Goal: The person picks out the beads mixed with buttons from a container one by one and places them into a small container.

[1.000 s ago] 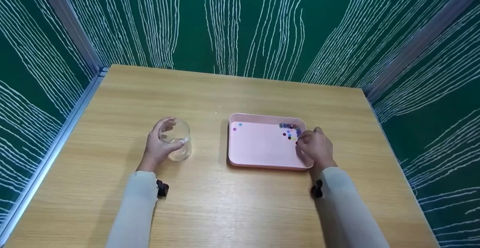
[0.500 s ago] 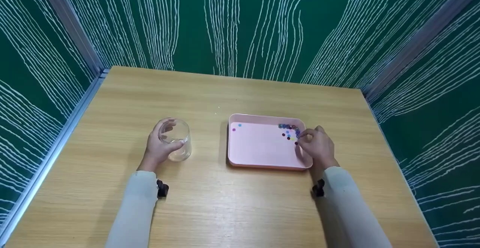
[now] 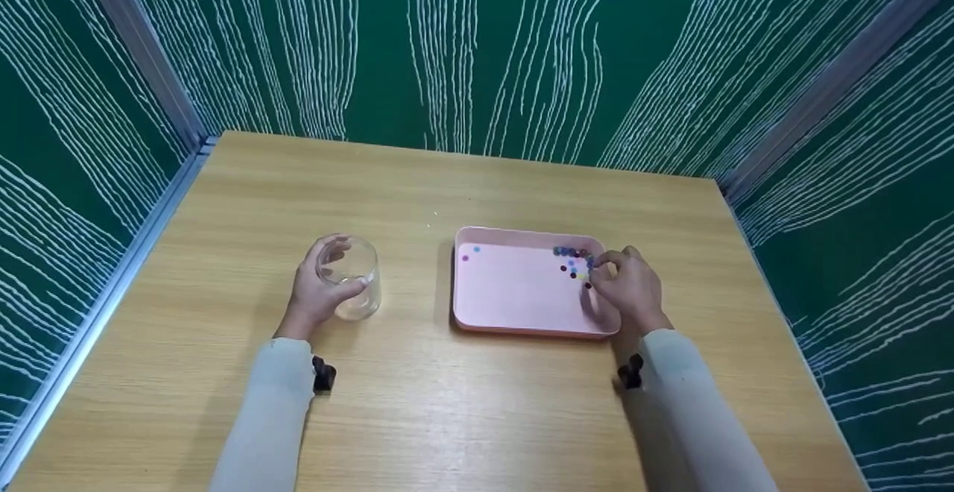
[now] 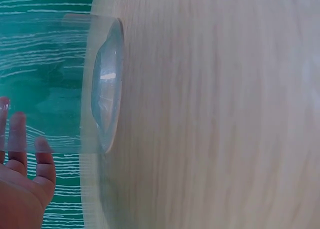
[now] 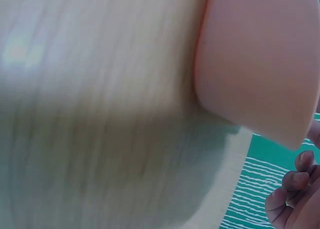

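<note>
On the left, my left hand (image 3: 313, 289) grips a clear glass cup (image 3: 370, 297), thumb on the near side and fingers round the far side. The left wrist view shows the cup (image 4: 45, 84) upright, its thick base at the table, fingers behind the wall. To the right lies a shallow pink tray (image 3: 514, 294). Small coloured beads (image 3: 571, 252) gather in its far right corner. My right hand (image 3: 633, 291) reaches over the tray's right rim, thumb and index finger curled down at these beads; I cannot tell whether a bead is between them.
Two loose beads (image 3: 471, 253) lie in the tray's far left corner. The wooden table (image 3: 447, 402) is bounded by green panels (image 3: 514, 52) with white lines at the back and sides. Tiny white specks (image 3: 432, 219) dot the table behind the tray.
The right hand's fingertips shift slightly among the beads at the tray's right side. The left hand and the cup stay in place.
</note>
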`<state>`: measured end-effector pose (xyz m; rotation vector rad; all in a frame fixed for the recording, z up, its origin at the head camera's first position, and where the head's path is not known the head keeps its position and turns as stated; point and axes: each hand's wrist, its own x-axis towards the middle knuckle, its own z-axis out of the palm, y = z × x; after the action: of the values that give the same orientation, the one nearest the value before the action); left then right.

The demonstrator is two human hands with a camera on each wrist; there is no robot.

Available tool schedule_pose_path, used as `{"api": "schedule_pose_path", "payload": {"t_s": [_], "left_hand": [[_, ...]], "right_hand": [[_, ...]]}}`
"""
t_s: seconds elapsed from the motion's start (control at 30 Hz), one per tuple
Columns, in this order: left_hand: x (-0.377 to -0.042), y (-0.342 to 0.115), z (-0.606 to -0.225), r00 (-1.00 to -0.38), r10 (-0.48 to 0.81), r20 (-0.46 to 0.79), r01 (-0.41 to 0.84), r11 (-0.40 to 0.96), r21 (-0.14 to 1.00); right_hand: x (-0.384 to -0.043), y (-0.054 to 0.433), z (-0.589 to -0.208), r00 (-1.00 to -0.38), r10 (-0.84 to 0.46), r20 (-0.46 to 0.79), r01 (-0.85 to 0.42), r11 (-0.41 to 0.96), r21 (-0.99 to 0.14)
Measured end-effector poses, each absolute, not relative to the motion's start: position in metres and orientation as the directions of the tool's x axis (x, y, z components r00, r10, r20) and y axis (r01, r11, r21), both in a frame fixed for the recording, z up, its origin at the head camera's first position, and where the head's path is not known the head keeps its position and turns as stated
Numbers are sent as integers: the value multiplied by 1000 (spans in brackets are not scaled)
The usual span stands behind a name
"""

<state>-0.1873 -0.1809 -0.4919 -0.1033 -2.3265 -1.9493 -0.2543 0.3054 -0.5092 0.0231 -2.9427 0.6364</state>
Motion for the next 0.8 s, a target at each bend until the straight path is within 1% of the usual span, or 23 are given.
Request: {"api": "schedule_pose_path", "payload": {"t_s": [0.23,0.43,0.67,0.8], "left_hand": [[-187,-181,-491,-993,-16,116,111,176,978],[-188,-181,-492,-995,-6,98,96,166,982],[-188,-182,-493,-994,-13,109,106,162,981],[-188,-182,-493,-993,-22,115,110,164,980]], "right_hand": [[-255,293,-504,-987,-6,161,-77,896,-437],[-256,284,-502,-981,-23,190,-105,896,-432],[-254,271,-497,-989,-5,151,-73,892,-446],[-254,263,-494,-988,-13,155,-82,889,-451]]}}
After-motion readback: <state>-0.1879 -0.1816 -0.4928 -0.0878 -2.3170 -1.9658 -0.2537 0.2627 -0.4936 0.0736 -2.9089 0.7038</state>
